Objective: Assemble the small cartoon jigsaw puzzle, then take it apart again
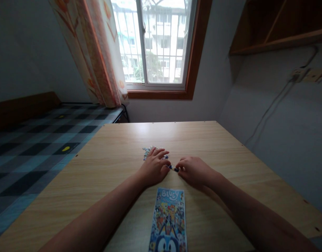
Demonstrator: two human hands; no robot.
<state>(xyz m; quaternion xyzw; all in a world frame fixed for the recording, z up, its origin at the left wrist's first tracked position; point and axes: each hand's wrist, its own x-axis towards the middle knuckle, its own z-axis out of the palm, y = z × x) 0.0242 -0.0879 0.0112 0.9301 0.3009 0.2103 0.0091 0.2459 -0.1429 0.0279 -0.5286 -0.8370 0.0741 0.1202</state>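
Note:
My left hand (155, 167) rests at the middle of the table, palm down. Its outer fingers stretch over a pile of small jigsaw puzzle pieces (147, 151), hiding part of it. The thumb and forefinger close on the left end of a few dark blue and white puzzle pieces (172, 168). On the other side, my right hand (193, 170) pinches a dark puzzle piece (176, 170) between thumb and fingertips. The pieces meet or nearly meet between the hands; whether they are joined is too small to tell. A printed Bluey picture sheet (169, 218) lies closer to me, between my forearms.
The wooden table (119, 147) reaches toward a window (163, 45) with a floral curtain (98, 52). A bed with a checked cover (42, 140) stands at the left. On the right wall are a shelf (278, 43) and a plugged-in cable (271, 101).

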